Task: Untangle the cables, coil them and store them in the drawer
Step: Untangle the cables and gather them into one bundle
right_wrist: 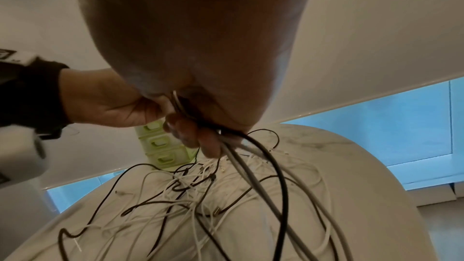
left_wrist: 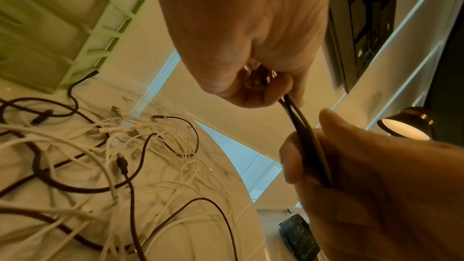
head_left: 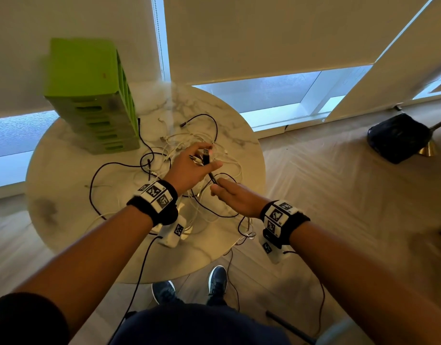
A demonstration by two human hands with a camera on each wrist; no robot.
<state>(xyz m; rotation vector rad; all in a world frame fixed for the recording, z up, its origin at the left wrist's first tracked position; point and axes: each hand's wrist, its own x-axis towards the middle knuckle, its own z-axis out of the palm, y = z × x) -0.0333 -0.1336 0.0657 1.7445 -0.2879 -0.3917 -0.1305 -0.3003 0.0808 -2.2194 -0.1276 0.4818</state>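
Note:
A tangle of black and white cables lies spread over the round marble table. My left hand is raised above the pile and pinches the plug ends of a black cable. Just below it, my right hand grips the same cable's two strands in curled fingers. From that grip the strands hang down into the pile. A green plastic drawer unit stands at the table's far left with its drawers closed.
A black bag and a gold lamp base sit on the wood floor to the right. A lit lamp head shows in the left wrist view. My shoes stand at the table's near edge. Window blinds hang behind.

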